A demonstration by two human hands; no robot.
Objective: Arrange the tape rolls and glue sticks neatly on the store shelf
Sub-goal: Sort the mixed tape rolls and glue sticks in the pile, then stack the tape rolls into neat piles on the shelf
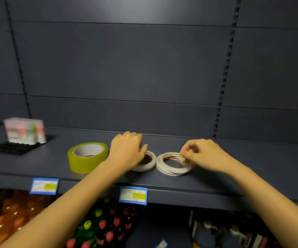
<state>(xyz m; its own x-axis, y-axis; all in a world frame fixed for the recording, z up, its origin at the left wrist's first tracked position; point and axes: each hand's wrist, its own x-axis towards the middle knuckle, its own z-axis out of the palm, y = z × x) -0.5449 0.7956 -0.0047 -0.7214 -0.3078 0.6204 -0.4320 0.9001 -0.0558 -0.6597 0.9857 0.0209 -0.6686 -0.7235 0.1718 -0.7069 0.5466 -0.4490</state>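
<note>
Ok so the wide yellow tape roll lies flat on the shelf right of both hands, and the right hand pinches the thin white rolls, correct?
No. The head view shows the wide yellow tape roll lying flat on the shelf left of both hands, beside the left hand. The right hand does pinch the thin white rolls.

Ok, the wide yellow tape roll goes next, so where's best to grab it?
Grip the yellow tape roll by its outer wall, thumb on one side and fingers opposite, coming from above and the front-left. It lies flat on the shelf with its core hole up, and the left hand crowds its right side.
</note>
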